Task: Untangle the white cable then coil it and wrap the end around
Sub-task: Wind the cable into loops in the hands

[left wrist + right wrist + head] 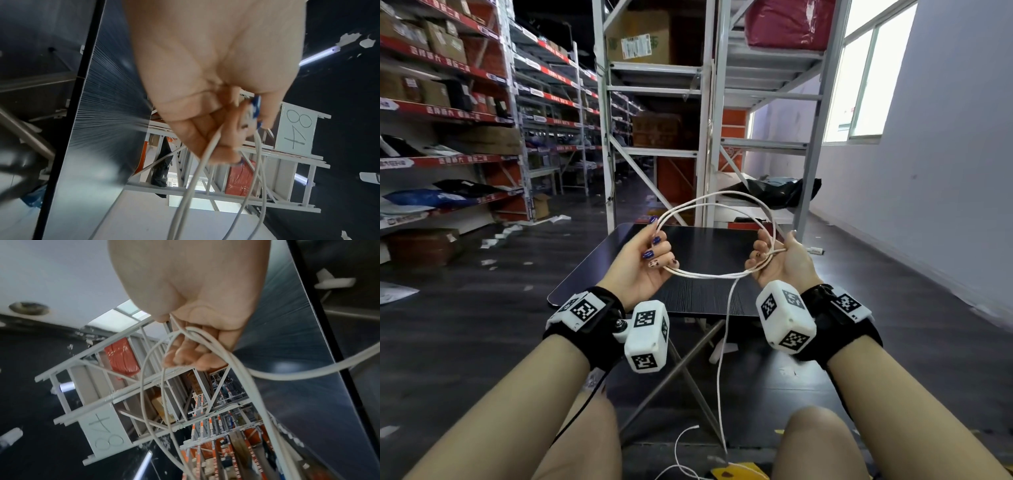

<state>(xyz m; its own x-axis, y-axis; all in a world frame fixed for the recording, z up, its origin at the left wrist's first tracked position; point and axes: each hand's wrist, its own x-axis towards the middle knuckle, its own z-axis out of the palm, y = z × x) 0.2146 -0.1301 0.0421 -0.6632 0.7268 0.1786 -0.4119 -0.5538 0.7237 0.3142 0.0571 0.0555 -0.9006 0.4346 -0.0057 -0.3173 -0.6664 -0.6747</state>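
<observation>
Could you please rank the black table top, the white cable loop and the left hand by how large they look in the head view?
1. black table top
2. white cable loop
3. left hand

Nearness to the camera affects all three.

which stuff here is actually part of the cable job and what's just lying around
Part of the job:
- white cable, looped between the hands, a tail hanging to the floor
- left hand, gripping the loops
- right hand, gripping the loops

Just lying about:
- black folding table
- scraps of paper on the floor
- metal shelving with cardboard boxes
</observation>
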